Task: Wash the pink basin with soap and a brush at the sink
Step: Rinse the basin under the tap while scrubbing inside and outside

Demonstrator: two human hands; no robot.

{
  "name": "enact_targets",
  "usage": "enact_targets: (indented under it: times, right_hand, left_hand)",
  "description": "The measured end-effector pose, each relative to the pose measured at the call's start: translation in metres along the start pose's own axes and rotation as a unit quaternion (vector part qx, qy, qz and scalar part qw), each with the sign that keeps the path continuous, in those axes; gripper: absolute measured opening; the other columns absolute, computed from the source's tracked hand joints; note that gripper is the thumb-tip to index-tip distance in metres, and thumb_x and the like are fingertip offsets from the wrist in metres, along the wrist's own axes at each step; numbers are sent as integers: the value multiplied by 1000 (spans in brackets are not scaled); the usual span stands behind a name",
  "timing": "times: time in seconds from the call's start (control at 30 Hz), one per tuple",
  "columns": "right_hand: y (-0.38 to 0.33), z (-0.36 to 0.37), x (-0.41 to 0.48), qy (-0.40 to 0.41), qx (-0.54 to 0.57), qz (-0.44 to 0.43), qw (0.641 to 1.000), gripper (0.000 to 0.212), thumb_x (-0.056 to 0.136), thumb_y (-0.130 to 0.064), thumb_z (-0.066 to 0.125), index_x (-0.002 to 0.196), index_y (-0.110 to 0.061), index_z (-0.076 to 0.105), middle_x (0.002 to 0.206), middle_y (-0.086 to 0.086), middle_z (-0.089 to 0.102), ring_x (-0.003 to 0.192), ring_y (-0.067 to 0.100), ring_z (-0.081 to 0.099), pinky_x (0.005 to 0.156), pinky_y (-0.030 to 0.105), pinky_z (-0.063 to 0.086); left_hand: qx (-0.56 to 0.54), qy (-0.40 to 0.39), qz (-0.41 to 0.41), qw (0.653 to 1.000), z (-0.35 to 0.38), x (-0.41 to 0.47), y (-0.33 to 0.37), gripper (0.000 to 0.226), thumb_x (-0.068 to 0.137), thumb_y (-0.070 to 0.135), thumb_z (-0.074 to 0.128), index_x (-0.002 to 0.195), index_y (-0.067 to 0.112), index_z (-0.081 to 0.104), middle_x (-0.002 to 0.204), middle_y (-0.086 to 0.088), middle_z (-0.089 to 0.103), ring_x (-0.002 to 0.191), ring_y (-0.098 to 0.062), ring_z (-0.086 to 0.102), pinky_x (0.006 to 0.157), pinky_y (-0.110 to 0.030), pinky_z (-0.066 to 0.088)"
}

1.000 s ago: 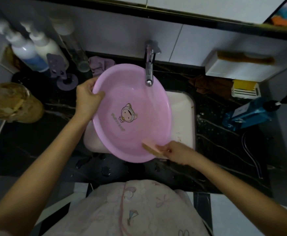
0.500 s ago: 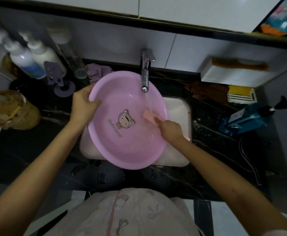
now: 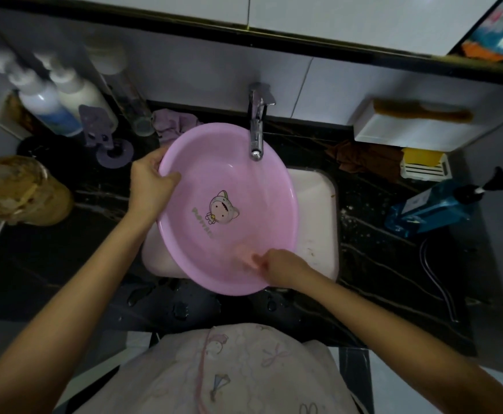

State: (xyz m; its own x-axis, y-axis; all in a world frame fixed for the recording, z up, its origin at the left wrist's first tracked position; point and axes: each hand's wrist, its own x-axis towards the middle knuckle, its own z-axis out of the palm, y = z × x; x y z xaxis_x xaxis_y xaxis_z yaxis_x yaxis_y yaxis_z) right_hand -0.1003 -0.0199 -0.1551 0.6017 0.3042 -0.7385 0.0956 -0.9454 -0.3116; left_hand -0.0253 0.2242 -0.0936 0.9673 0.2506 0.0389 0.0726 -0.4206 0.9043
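The pink basin (image 3: 256, 186), with a cartoon figure printed on its bottom, is held tilted over the white sink (image 3: 319, 222) under the chrome tap (image 3: 256, 135). My left hand (image 3: 151, 183) grips its left rim, thumb inside. My right hand (image 3: 283, 267) is inside the basin at its near lower wall, closed on a small pink brush (image 3: 242, 255) that is blurred by motion and pressed against the basin's inner surface.
Black marble counter (image 3: 393, 264) surrounds the sink. Pump bottles (image 3: 53, 106) and a purple cloth (image 3: 169, 124) stand at the back left, a brown jar (image 3: 23, 192) at the left. A blue refill pouch (image 3: 435, 210), yellow soap dish (image 3: 423, 165) and white shelf (image 3: 408, 127) lie at the right.
My right hand has moved the brush from the basin's right inner wall under the tap down to the near lower wall. The left hand keeps its grip on the rim.
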Motion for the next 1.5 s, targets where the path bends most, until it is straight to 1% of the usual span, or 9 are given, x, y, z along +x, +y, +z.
enact_targets:
  times: [0.23, 0.4, 0.57, 0.73, 0.93, 1.13, 1.2, 1.27, 1.5]
  right_hand:
    - [-69, 14, 13, 19, 282, -119, 952, 41, 98, -26, 46, 139, -26, 46, 134, 4, 54, 112, 12, 53, 85, 16, 37]
    - [-99, -8, 58, 204, 281, -169, 923, 50, 95, -7, 44, 143, -18, 38, 81, 13, 59, 69, 21, 55, 64, 27, 41]
    - [-69, -30, 101, 251, 225, -42, 941, 54, 101, -19, 34, 151, -26, 14, 109, 22, 63, 95, 34, 61, 76, 35, 44]
    - [-36, 1, 87, 256, 293, 18, 921, 48, 104, -26, 25, 151, -23, 17, 102, 16, 67, 84, 28, 63, 74, 33, 51]
    - [-58, -10, 83, 235, 154, -188, 941, 55, 97, -16, 47, 147, -26, 27, 101, 21, 65, 84, 33, 62, 72, 34, 47]
    - [-33, -102, 100, 281, -170, -188, 926, 50, 100, -25, 34, 147, -40, 23, 99, 11, 49, 79, 23, 51, 66, 32, 41]
    - [-21, -127, 101, 293, -111, -172, 934, 38, 96, -44, 32, 123, -29, 54, 93, 6, 47, 76, 19, 47, 71, 30, 42]
    - [-5, -145, 103, 320, -62, -126, 937, 29, 94, -48, 40, 87, -25, 56, 91, 5, 50, 80, 18, 47, 83, 32, 45]
    - [30, -138, 88, 217, -155, -59, 962, 41, 100, -25, 40, 140, -19, 41, 116, 15, 58, 102, 32, 59, 81, 37, 48]
  left_hand:
    - [-3, -1, 1, 1000, -1, -1, -2, 54, 73, -14, 50, 121, 8, 61, 102, -6, 64, 88, -15, 60, 69, -6, 47]
    - [4, 0, 16, 1000, -2, -3, -2, 53, 73, -15, 52, 121, 7, 61, 102, -6, 64, 88, -14, 60, 70, -4, 46]
    - [5, -15, 7, 1000, -7, -8, -5, 50, 75, -12, 52, 120, 7, 61, 102, -6, 64, 83, -13, 62, 72, -18, 53]
    - [-16, -18, -11, 1000, -7, -8, -9, 48, 76, -10, 54, 119, 12, 61, 103, -6, 65, 87, -13, 64, 73, -26, 54]
    - [-23, -20, -9, 999, -6, -5, -2, 50, 75, -15, 54, 117, 11, 61, 101, -6, 64, 86, -13, 62, 70, -11, 50]
    - [1, -35, 2, 999, -12, 4, 16, 57, 75, -15, 54, 121, 18, 56, 96, 2, 64, 72, 14, 60, 67, -6, 47]
    - [42, -41, 9, 998, -14, 10, 22, 61, 72, -16, 53, 123, 15, 58, 100, 0, 64, 77, 3, 61, 69, -10, 48]
    - [71, -44, 0, 996, -15, 16, 27, 60, 71, -16, 53, 125, 11, 60, 100, -1, 63, 86, -13, 62, 74, -23, 50]
    - [97, -44, -22, 994, -15, 21, 28, 61, 72, -15, 56, 127, 11, 58, 102, 2, 60, 93, -18, 60, 82, -30, 48]
